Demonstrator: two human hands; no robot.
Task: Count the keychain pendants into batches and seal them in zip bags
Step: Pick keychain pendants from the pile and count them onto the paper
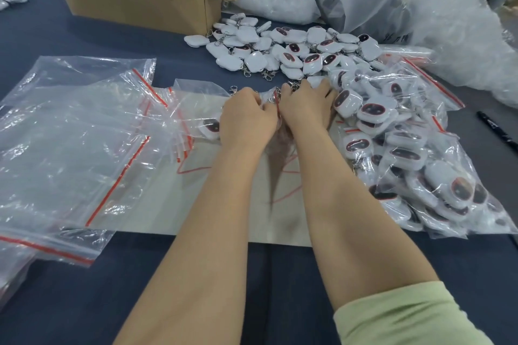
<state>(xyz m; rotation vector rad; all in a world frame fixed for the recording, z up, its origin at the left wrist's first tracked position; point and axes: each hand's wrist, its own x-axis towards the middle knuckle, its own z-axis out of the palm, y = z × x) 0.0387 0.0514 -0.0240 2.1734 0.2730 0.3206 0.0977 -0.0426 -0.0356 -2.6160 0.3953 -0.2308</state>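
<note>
My pale green sleeve (403, 314) is nearest. My left grip (248, 120) is clamped on the mouth of the zip bag (196, 103), by its red seal strip. My right grip (305, 103) curls in at the same mouth, and I cannot tell whether it pinches film or pendants. The loose keychain pendants (280, 47) lie heaped just beyond on the tabletop (84, 42). I judge them light, hard and slick, with clasps that snag; the film is limp, so I'd hold the bag at its stiffer seal strip
</note>
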